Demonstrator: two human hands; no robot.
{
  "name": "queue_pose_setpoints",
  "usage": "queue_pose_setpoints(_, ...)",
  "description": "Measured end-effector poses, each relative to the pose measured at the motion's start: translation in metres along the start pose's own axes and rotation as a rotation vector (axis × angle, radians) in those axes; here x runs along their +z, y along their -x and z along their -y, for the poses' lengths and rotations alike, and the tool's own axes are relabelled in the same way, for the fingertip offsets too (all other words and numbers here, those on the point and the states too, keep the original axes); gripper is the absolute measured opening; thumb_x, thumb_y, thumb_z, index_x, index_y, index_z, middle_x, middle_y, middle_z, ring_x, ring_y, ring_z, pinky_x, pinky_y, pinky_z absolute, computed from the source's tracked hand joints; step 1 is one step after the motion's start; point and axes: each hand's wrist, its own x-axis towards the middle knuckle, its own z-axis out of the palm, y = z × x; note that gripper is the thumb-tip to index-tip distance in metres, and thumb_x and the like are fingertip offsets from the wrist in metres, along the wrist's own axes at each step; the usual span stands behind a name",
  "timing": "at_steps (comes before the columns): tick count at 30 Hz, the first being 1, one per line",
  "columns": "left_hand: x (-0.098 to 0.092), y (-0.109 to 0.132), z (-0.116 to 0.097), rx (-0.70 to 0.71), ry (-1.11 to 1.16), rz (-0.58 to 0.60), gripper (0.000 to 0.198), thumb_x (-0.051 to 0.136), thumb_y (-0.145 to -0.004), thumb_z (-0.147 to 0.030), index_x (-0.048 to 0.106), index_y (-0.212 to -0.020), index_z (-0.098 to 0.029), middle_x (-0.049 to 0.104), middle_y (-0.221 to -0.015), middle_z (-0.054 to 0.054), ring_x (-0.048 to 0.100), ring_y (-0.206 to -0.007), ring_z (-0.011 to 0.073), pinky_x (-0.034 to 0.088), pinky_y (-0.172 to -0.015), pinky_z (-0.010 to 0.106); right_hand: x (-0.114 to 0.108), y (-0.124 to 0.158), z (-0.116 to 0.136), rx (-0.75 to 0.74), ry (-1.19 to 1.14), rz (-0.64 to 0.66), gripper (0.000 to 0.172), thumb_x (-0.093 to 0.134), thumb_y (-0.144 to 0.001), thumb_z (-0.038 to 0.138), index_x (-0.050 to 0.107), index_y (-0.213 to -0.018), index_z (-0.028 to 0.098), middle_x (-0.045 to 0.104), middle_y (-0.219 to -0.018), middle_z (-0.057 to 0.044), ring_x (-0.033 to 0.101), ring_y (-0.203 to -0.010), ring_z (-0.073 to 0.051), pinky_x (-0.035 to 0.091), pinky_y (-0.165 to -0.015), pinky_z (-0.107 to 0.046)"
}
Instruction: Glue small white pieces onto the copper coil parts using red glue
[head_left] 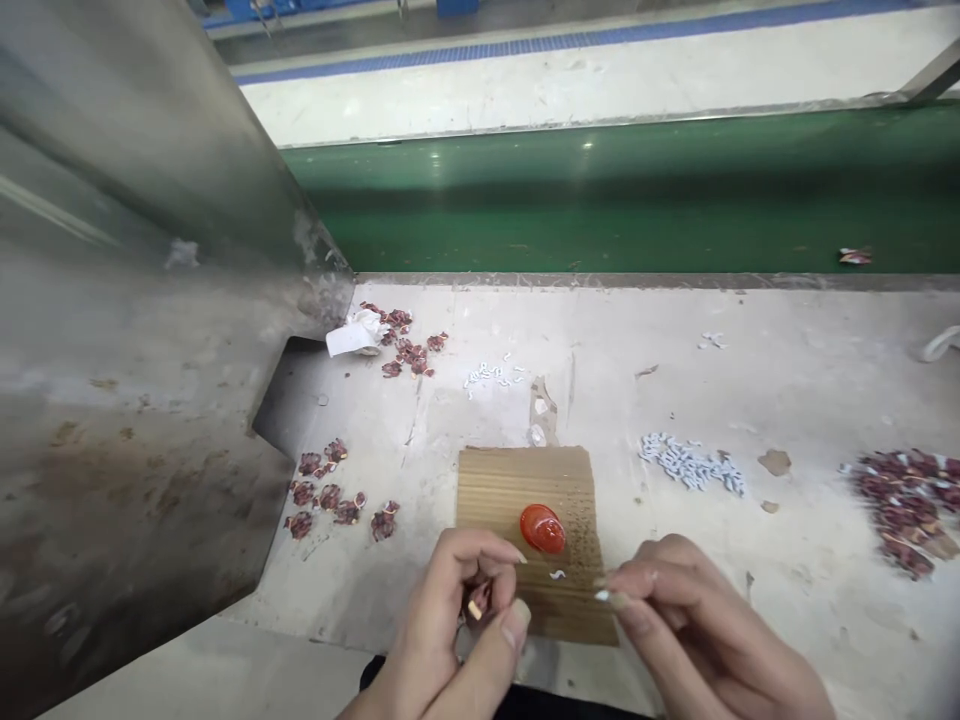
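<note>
My left hand (465, 630) curls round a small dark-red figurine part (480, 598) with a yellowish end; most of it is hidden by the fingers. Between thumb and forefinger, my right hand (690, 620) pinches a tiny pale-blue curved piece (603, 596). Both hands are over the near part of a brown cardboard sheet (495, 480). On that cardboard lies a shiny orange-red blob or small dish (542, 528), whose exact kind I cannot tell. Just below it rests a single loose pale curved piece (556, 575).
Pale curved pieces lie in a pile (690, 462) on the right and a smaller scatter (491, 373) behind. Dark-red parts sit at left (330, 490), back left (409, 350) and far right (907, 500). A metal panel (135, 300) stands left; a green belt (600, 210) runs behind.
</note>
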Motion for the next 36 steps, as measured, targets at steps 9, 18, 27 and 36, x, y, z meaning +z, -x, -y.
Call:
queue_pose_setpoints(9, -0.047, -0.003, 0.004, -0.054, -0.606, 0.152, 0.033, 0.038, -0.110, -0.014, 0.051, -0.133, -0.034, 0.069, -0.111, 0.002, 0.071, -0.096, 0.0192, 0.054, -0.085, 0.031, -0.013, -0.026, -0.023, -0.290, 0.366, 0.126, 0.012, 0.058, -0.106, 0.018, 0.069, -0.108, 0.023, 0.061, -0.078, 0.001, 0.064, -0.058, -0.011, 0.052, -0.049, -0.021)
queue_pose_setpoints(18, -0.059, -0.002, -0.012, -0.084, -0.917, 0.165, 0.033, 0.040, -0.098, -0.009, 0.043, -0.123, -0.029, 0.059, -0.076, -0.006, 0.062, -0.058, 0.0211, 0.040, -0.056, 0.030, -0.019, -0.055, -0.015, -0.472, 0.586, 0.371, 0.018, 0.055, -0.107, 0.022, 0.071, -0.099, 0.021, 0.054, -0.075, 0.000, 0.052, -0.057, -0.016, 0.034, -0.051, -0.030)
queue_pose_setpoints(27, -0.063, 0.000, -0.009, -0.130, -0.999, 0.219, 0.037, 0.037, -0.092, -0.006, 0.041, -0.122, -0.027, 0.063, -0.084, -0.002, 0.065, -0.064, 0.0248, 0.042, -0.060, 0.034, -0.019, -0.061, -0.012, -0.545, 0.681, 0.504, 0.014, 0.053, -0.109, 0.021, 0.066, -0.104, 0.019, 0.043, -0.078, 0.001, 0.042, -0.056, -0.015, 0.025, -0.051, -0.032)
queue_pose_setpoints(36, -0.071, -0.005, -0.024, -0.173, -0.776, 0.303, 0.048, 0.031, -0.102, -0.004, 0.043, -0.141, -0.030, 0.066, -0.130, 0.008, 0.071, -0.113, 0.0233, 0.057, -0.094, 0.038, -0.017, -0.063, -0.010, -0.562, 0.680, 0.522, 0.017, 0.052, -0.110, 0.023, 0.067, -0.103, 0.019, 0.046, -0.077, 0.001, 0.046, -0.056, -0.015, 0.027, -0.051, -0.032)
